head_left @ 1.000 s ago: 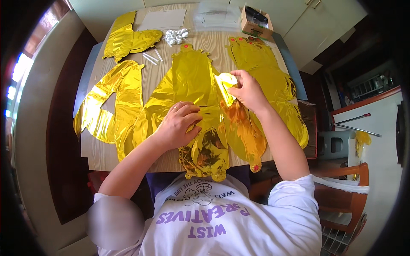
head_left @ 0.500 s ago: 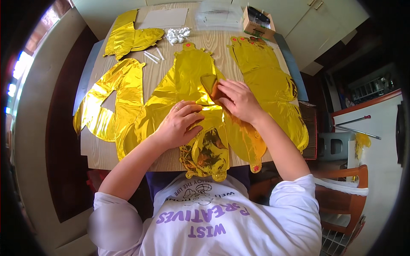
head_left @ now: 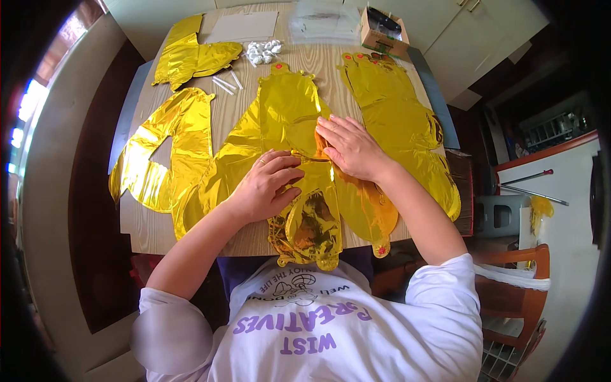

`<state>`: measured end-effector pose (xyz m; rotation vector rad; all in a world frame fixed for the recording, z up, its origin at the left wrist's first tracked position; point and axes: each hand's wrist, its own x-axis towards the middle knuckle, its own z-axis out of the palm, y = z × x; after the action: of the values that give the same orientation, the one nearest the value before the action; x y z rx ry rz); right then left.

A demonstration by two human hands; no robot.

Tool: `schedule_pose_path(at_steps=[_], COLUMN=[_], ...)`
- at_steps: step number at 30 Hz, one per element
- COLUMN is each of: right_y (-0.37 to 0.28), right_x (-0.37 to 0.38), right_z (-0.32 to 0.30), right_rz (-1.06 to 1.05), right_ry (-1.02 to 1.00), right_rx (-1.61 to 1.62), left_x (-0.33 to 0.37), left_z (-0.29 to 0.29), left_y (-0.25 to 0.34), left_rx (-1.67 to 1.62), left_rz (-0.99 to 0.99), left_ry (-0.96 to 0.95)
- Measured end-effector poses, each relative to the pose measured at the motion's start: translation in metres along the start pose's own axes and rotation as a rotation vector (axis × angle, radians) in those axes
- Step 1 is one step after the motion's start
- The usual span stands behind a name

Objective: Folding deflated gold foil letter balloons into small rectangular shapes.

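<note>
A flat, uninflated gold foil balloon (head_left: 289, 105) lies across the middle of the table, with folds and an orange-tinted reflection near its centre. My left hand (head_left: 270, 181) rests on it with bent fingers, the thumb apart, over the crease. To the right, my right hand (head_left: 350, 146) lies palm down on the foil, fingers stretched and pressing a fold flat; what is beneath the palm is hidden. The balloon's near part (head_left: 312, 226), crinkled and dark with reflections, hangs toward the table's front edge.
More flat gold foil balloons lie around: a looped one (head_left: 197, 121) at left, another (head_left: 184, 54) far left, a large one (head_left: 401, 146) at right. Beyond are white sticks (head_left: 223, 84), a white pile (head_left: 262, 52), clear plastic (head_left: 324, 25) and a cardboard box (head_left: 382, 39).
My right hand has flattened onto the foil. The raised flap that stood by its fingers is now folded down. My left hand stays in place.
</note>
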<state>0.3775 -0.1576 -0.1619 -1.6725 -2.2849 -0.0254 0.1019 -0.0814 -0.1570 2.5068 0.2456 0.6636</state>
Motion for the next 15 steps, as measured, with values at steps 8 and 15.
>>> schedule_pose_path(at_steps=[8, 15], right_y=[0.004, 0.009], right_x=[0.002, 0.014], right_z=[-0.004, -0.014], right_rz=[0.038, 0.087], right_ry=[-0.064, -0.237], right_rx=[0.021, 0.033], left_x=[0.039, 0.08], left_z=[-0.048, 0.008], left_y=[0.006, -0.051], left_rx=[-0.292, 0.042], left_rz=[-0.315, -0.049], left_ry=[0.039, -0.028])
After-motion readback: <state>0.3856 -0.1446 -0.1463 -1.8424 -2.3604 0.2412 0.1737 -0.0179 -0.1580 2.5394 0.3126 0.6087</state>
